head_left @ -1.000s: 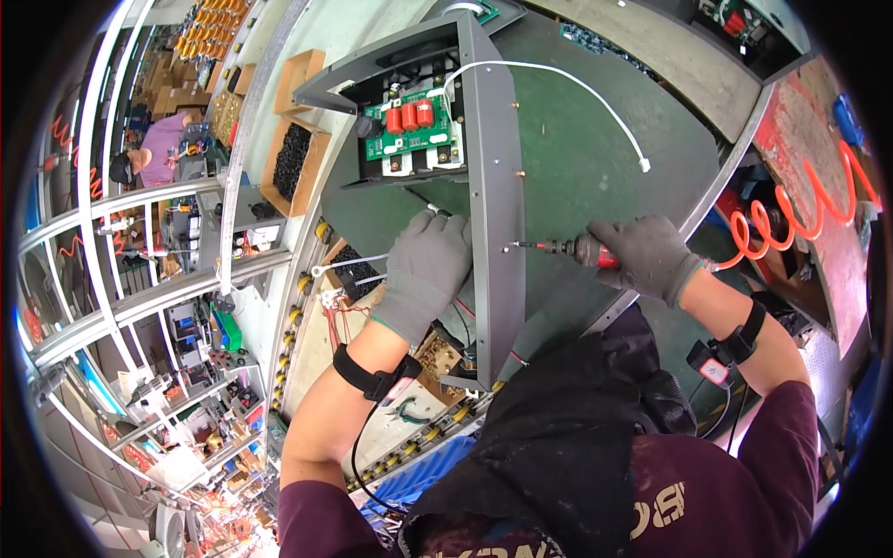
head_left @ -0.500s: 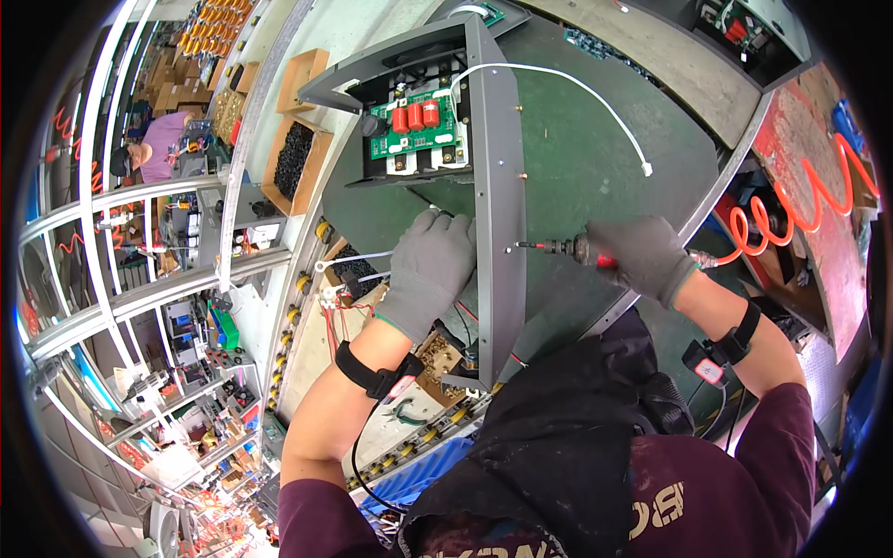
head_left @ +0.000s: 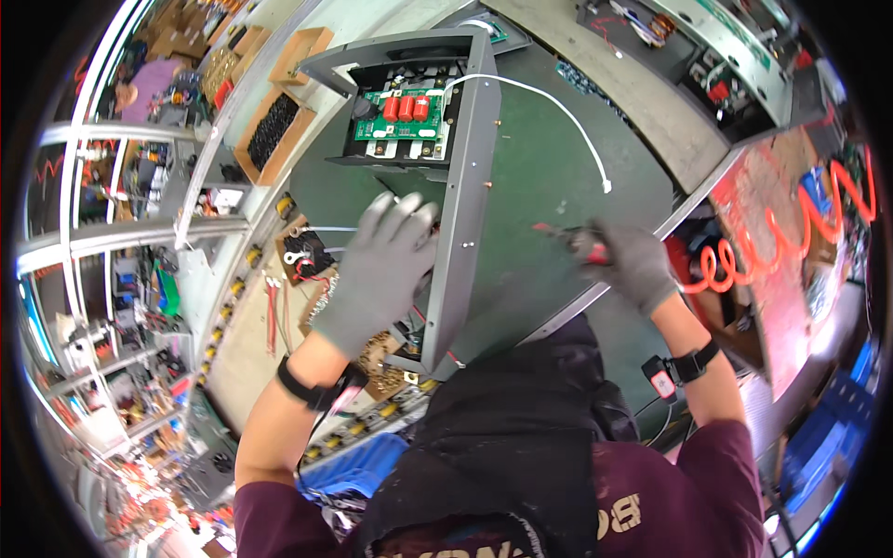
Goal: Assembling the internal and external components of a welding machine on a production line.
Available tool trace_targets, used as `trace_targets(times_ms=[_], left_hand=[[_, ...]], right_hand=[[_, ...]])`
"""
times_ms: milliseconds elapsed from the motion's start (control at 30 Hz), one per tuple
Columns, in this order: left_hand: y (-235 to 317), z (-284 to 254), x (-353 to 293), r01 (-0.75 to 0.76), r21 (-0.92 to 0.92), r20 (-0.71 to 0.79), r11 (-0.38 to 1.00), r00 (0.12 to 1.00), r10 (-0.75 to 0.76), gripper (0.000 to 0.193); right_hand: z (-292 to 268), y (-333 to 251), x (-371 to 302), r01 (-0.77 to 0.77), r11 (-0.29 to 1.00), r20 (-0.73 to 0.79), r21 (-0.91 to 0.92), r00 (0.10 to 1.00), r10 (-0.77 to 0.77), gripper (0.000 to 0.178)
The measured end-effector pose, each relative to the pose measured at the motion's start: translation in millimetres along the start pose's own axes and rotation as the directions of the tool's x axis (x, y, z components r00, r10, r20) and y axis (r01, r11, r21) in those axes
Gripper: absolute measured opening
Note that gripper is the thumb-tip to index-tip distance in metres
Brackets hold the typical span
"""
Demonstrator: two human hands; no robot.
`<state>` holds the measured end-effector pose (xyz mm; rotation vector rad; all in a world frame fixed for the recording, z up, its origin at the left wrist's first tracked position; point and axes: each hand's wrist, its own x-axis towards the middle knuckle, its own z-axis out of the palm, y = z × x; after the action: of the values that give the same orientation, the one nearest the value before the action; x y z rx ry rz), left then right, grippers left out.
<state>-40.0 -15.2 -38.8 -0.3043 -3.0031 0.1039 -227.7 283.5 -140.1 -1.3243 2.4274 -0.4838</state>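
Note:
A grey metal case (head_left: 462, 200) stands on the green work surface, its long side panel running toward me. At its far end sits a green circuit board (head_left: 423, 126) with red cylindrical parts. My left hand (head_left: 377, 270), in a grey glove, is at the panel's inner side with fingers stretched and a little apart; the thumb side is partly hidden. My right hand (head_left: 637, 265), also gloved, is closed around a power screwdriver (head_left: 586, 245). Its blurred bit points left, apart from the panel. A small screw head (head_left: 468, 245) shows on the panel's outer face.
A white cable (head_left: 567, 116) arcs from the board over the green surface. Beyond my right hand hangs a coiled red hose (head_left: 767, 251). Boxes of black screws (head_left: 272, 135) and brass-coloured fasteners (head_left: 381, 372) stand at the left. Another grey case (head_left: 744, 79) is at the far right.
The screwdriver's bit has come away from the panel to the right. My left hand's fingers have lifted and spread. The whole view has shifted, with the case appearing farther left.

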Motion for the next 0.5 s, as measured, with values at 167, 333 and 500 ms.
trace_targets(times_ms=[167, 333, 500], left_hand=[[44.9, -38.0, -82.1, 0.703, -0.306, -0.152, 0.642, 0.63, -0.762, 0.021], [92.5, -10.3, -109.6, 0.776, -0.585, 0.461, -0.236, 0.078, -0.884, 0.029], [99.4, 4.5, -96.1, 0.568, -0.603, 0.669, -0.56, -0.023, -0.743, 0.039]], right_hand=[[-20.4, 173.6, -58.8, -0.718, 0.607, 0.039, 0.341, 0.656, 0.754, 0.061], [-43.6, 350.7, -103.9, -0.797, 0.56, -0.215, -0.228, 0.602, 0.769, 0.064], [-65.7, 345.1, -52.5, -0.643, 0.634, -0.341, -0.429, 0.766, 0.545, 0.051]])
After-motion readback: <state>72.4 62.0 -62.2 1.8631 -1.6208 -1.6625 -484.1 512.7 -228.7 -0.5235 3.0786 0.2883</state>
